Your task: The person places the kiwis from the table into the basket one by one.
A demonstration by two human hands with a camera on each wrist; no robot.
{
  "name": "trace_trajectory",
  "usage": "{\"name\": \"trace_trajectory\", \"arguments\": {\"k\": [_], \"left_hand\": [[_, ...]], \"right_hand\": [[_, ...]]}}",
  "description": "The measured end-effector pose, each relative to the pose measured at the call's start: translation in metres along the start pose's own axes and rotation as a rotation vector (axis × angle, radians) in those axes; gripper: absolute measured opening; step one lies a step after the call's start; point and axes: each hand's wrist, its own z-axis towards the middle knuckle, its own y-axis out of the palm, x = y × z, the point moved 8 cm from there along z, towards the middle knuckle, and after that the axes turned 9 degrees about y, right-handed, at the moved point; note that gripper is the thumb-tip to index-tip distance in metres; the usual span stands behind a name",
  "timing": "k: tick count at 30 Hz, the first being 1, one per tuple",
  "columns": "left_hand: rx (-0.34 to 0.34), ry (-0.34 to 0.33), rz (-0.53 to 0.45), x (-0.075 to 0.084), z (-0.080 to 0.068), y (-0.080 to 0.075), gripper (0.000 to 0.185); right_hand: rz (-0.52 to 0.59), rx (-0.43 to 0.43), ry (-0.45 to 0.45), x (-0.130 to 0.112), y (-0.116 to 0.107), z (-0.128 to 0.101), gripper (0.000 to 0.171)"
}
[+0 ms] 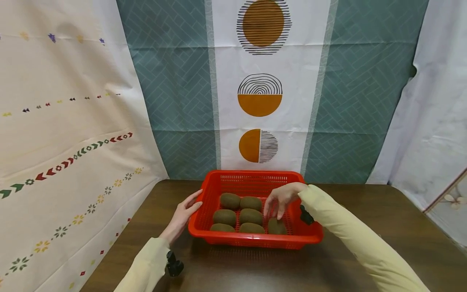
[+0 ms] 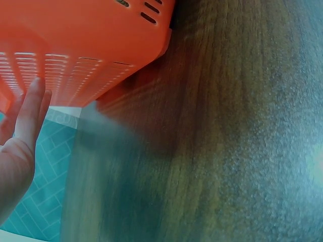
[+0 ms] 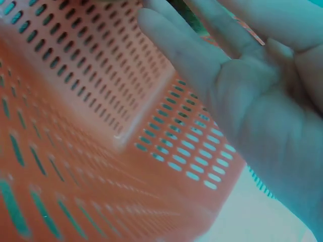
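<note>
A red plastic basket (image 1: 255, 242) with slotted walls holds several brown kiwis (image 1: 251, 217) laid in rows. My right hand (image 1: 284, 197) reaches down inside it, fingers loosely bent, fingertips right at the top of the front-right kiwi (image 1: 277, 227). In the right wrist view that hand (image 3: 252, 85) has its fingers spread apart, and a dark green-brown patch of a kiwi (image 3: 187, 16) shows past them. My left hand (image 1: 183, 215) lies along the basket's left side with straight fingers. From the left wrist view, these fingers (image 2: 31, 108) rest against the slotted outer wall (image 2: 75, 70).
The basket stands on a dark brown wooden table (image 1: 233, 267). Behind the table hangs a green and white patterned cloth (image 1: 182, 101). Pale cloths hang at the left (image 1: 73, 121) and right. Dark wrist cameras (image 1: 174, 265) sit on both yellow sleeves.
</note>
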Motion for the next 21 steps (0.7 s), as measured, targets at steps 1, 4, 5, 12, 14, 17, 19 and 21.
{"name": "trace_trajectory", "arguments": {"k": [1, 4, 5, 12, 14, 17, 19, 21], "left_hand": [[-0.004, 0.005, 0.003, 0.000, 0.000, 0.000, 0.048], [-0.007, 0.002, 0.001, 0.001, -0.001, 0.000, 0.048], [-0.010, -0.003, -0.006, 0.002, -0.002, 0.001, 0.048], [-0.048, -0.041, -0.040, 0.019, -0.009, 0.009, 0.051], [-0.057, -0.045, -0.035, 0.021, -0.010, 0.011, 0.052], [-0.055, -0.047, -0.036, 0.021, -0.009, 0.011, 0.052], [-0.045, -0.040, -0.031, 0.017, -0.008, 0.009, 0.051], [-0.027, -0.031, -0.024, 0.012, -0.005, 0.006, 0.049]], "right_hand": [[0.002, 0.017, -0.014, -0.002, -0.002, -0.002, 0.035], [0.011, 0.073, -0.067, -0.009, -0.009, -0.011, 0.033], [0.017, 0.093, -0.085, -0.011, -0.011, -0.015, 0.033], [0.028, 0.271, -0.214, -0.025, -0.029, -0.043, 0.030], [0.014, 0.326, -0.243, -0.027, -0.034, -0.052, 0.028], [0.036, 0.390, -0.279, -0.026, -0.038, -0.065, 0.026], [0.064, 0.437, -0.293, -0.024, -0.041, -0.074, 0.025], [0.095, 0.487, -0.309, -0.021, -0.044, -0.084, 0.026]]}}
